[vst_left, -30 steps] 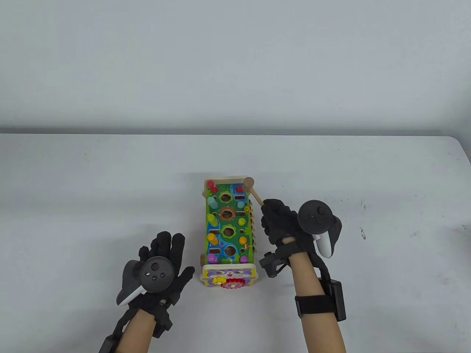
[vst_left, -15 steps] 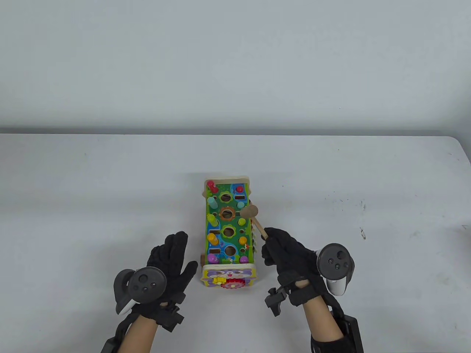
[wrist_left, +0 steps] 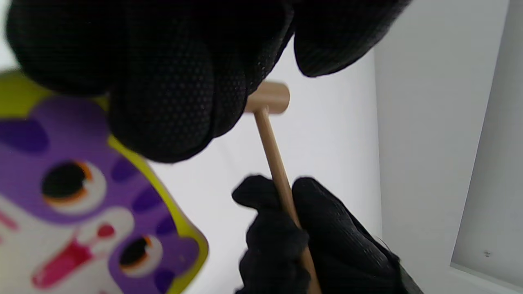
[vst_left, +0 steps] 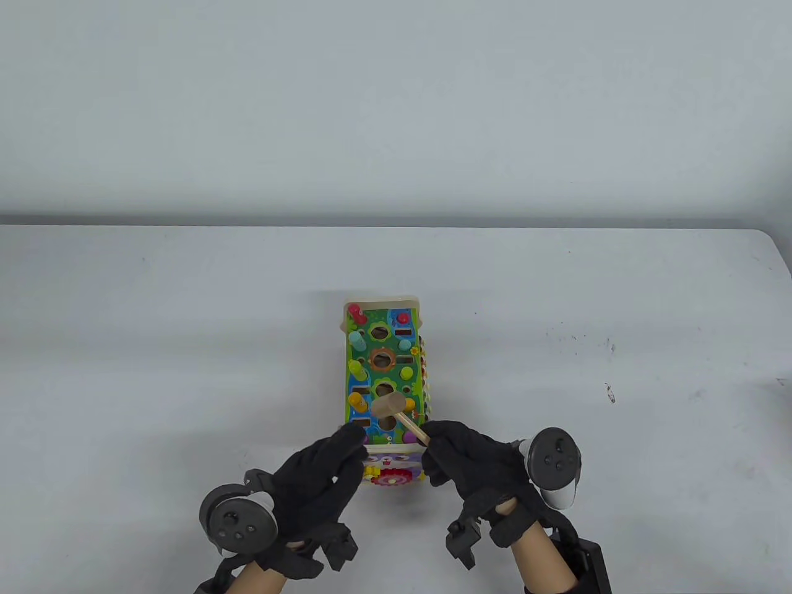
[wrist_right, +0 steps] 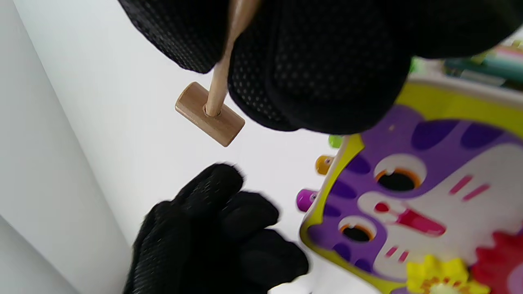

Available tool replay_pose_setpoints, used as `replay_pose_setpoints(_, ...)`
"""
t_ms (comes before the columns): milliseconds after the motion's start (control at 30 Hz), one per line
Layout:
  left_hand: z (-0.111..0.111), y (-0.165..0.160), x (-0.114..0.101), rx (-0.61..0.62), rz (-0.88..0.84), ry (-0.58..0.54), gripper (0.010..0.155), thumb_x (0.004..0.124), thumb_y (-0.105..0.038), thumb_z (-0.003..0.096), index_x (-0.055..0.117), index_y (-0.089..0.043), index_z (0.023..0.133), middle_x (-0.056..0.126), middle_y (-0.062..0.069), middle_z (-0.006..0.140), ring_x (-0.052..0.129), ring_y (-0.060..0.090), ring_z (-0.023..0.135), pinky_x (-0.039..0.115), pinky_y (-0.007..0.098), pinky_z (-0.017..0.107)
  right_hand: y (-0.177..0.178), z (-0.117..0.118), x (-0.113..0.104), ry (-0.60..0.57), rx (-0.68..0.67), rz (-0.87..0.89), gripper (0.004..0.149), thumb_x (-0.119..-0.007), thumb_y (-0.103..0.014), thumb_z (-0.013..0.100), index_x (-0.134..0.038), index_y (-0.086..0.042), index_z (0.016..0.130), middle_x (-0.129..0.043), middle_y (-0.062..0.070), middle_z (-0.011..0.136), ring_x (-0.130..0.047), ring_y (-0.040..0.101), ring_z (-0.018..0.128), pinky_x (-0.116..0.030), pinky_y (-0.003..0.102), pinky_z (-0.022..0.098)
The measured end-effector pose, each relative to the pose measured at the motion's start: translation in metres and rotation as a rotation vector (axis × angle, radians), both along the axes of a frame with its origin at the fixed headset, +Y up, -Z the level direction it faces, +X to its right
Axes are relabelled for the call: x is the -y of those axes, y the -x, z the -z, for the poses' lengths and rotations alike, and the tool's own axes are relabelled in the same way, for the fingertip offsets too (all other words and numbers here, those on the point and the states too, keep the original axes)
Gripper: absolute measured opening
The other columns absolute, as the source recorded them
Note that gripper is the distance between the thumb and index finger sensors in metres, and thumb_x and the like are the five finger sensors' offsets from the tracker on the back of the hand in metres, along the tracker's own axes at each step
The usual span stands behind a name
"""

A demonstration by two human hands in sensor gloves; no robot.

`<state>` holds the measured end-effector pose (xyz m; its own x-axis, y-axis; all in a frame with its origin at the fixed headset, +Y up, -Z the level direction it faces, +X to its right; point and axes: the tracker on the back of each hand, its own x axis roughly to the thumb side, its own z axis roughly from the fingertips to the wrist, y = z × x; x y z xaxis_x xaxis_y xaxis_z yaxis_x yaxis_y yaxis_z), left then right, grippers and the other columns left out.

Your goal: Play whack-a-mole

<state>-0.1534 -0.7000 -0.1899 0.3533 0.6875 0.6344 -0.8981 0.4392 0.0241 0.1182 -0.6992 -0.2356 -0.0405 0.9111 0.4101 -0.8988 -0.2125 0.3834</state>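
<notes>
The light, stiff wooden mallet point(vst_left: 396, 411) handles best low on its handle; right hand point(vst_left: 476, 461) fingers pinch it there, above the toy point(vst_left: 383, 371); left hand point(vst_left: 318, 482) fingers extended, holding nothing.

Ahead of the black-gloved right hand point(vst_left: 479, 461) the small wooden mallet point(vst_left: 396, 411) it grips hangs over the colourful wooden peg-and-hole toy box point(vst_left: 383, 371), the black-gloved left hand point(vst_left: 318, 489) crowds its inner side, and bare white table point(vst_left: 619, 371) lies open on its outer side.
</notes>
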Motion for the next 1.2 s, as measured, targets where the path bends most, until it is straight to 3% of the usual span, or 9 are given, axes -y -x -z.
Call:
replay_pose_setpoints(233, 0.006, -0.024, 0.021, 0.182, -0.144, 0.260, 0.066, 0.069, -0.036, 0.0546, 0.061, 0.007, 0.104, 0.084, 0.034, 0.086, 0.100, 0.047, 0.061, 0.073, 0.066, 0.051, 0.015, -0.003, 0.006, 0.064, -0.157, -0.006, 0.045, -0.068, -0.029, 0.056, -0.080, 0.007, 0.082, -0.094, 0.012, 0.054, -0.096, 0.027, 0.029, -0.078, 0.047, 0.027)
replay_pose_setpoints(367, 0.008, -0.029, 0.030, 0.273, -0.231, 0.350, 0.065, 0.067, -0.037, 0.0559, 0.054, -0.002, 0.110, 0.071, 0.034, 0.095, 0.089, 0.051, 0.076, 0.062, 0.072, 0.059, 0.024, -0.005, 0.010, 0.077, -0.199, -0.010, 0.045, -0.068, -0.029, 0.057, -0.080, 0.006, 0.081, -0.094, 0.013, 0.054, -0.097, 0.028, 0.030, -0.078, 0.048, 0.027)
replay_pose_setpoints(533, 0.010, -0.031, 0.035, 0.350, -0.323, 0.423, 0.058, 0.068, -0.029, 0.0559, 0.057, -0.007, 0.109, 0.063, 0.035, 0.100, 0.081, 0.054, 0.083, 0.053, 0.077, 0.062, 0.029, -0.006, 0.012, 0.042, -0.196, -0.067, 0.043, -0.067, -0.030, 0.057, -0.082, 0.003, 0.080, -0.095, 0.015, 0.056, -0.098, 0.031, 0.032, -0.077, 0.050, 0.029)
replay_pose_setpoints(767, 0.010, -0.030, 0.034, 0.330, -0.315, 0.376, 0.050, 0.068, -0.030, 0.0559, 0.065, -0.014, 0.103, 0.065, 0.035, 0.099, 0.080, 0.055, 0.084, 0.052, 0.077, 0.063, 0.028, -0.007, 0.010, -0.006, -0.187, -0.116, 0.043, -0.068, -0.033, 0.057, -0.085, 0.001, 0.079, -0.095, 0.017, 0.059, -0.098, 0.035, 0.036, -0.076, 0.053, 0.032)
replay_pose_setpoints(933, 0.007, -0.024, 0.024, 0.344, -0.305, 0.332, 0.049, 0.066, -0.028, 0.0557, 0.065, -0.012, 0.101, 0.060, 0.036, 0.103, 0.073, 0.061, 0.088, 0.051, 0.079, 0.062, 0.017, -0.006, 0.006, -0.068, -0.160, -0.118, 0.049, -0.069, -0.038, 0.057, -0.084, 0.002, 0.082, -0.091, 0.022, 0.069, -0.095, 0.041, 0.047, -0.072, 0.057, 0.038)
replay_pose_setpoints(1100, 0.004, -0.005, 0.006, 0.326, -0.322, 0.243, 0.049, 0.063, -0.028, 0.0562, 0.060, -0.009, 0.102, 0.063, 0.036, 0.101, 0.081, 0.058, 0.082, 0.055, 0.076, 0.062, -0.007, -0.004, -0.008, -0.192, 0.002, -0.082, 0.052, -0.069, -0.041, 0.057, -0.083, 0.002, 0.083, -0.090, 0.022, 0.071, -0.095, 0.042, 0.048, -0.072, 0.057, 0.038)
replay_pose_setpoints(1200, 0.001, 0.012, -0.006, 0.201, -0.371, 0.119, 0.049, 0.061, -0.028, 0.0555, 0.058, -0.008, 0.100, 0.066, 0.035, 0.098, 0.087, 0.054, 0.076, 0.059, 0.074, 0.060, -0.031, -0.002, -0.013, -0.340, 0.207, -0.147, 0.055, -0.070, -0.042, 0.057, -0.081, 0.003, 0.086, -0.088, 0.025, 0.074, -0.092, 0.045, 0.052, -0.070, 0.059, 0.040)
